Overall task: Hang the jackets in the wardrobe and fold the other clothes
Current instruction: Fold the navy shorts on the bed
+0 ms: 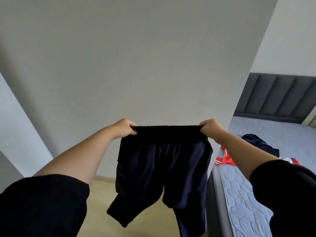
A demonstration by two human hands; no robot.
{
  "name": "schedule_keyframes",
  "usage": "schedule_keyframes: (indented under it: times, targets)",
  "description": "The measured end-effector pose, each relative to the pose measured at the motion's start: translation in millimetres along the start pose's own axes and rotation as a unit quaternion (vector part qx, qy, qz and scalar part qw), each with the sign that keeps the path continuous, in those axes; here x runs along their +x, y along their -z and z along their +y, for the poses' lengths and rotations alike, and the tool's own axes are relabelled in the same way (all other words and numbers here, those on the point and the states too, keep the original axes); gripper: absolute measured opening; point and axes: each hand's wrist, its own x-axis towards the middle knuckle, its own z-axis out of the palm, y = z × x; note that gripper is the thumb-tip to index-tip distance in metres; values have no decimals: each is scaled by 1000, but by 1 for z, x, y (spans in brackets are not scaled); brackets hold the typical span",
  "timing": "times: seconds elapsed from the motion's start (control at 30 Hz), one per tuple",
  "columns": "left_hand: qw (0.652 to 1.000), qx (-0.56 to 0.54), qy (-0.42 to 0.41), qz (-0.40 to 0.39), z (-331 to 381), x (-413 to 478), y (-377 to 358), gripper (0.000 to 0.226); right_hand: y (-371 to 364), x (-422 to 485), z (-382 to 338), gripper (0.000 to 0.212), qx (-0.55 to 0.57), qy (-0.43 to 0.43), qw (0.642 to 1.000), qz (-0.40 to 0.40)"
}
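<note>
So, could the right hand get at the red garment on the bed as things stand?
Probably, once freed: the red garment lies on the mattress edge near that forearm, nothing between, but the right hand grips the waistband of the trousers and must let go first.

I counted a left hand (124,128) and a right hand (212,128), one trousers (162,168), one bed (248,199), one headboard (277,94), and two more pieces of clothing: a dark garment (259,144) and a red garment (225,159).

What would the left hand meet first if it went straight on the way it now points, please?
Most likely the pale wall ahead; nothing else shows beyond the left hand, which grips the trousers. Depth is unclear.
</note>
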Motion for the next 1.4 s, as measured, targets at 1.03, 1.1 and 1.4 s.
schedule_keyframes:
  times: [1.03,1.1,1.4]
  targets:
    - [945,299,-131,12,18,-53,14,23,0,-50,-25,29,248,116,833,-480]
    - [920,353,-165,47,23,-57,14,19,-3,-66,-42,11,252,146,812,-506]
    - [866,313,-332,205,39,-70,10,19,-4,-84,-77,35,268,169,803,-505]
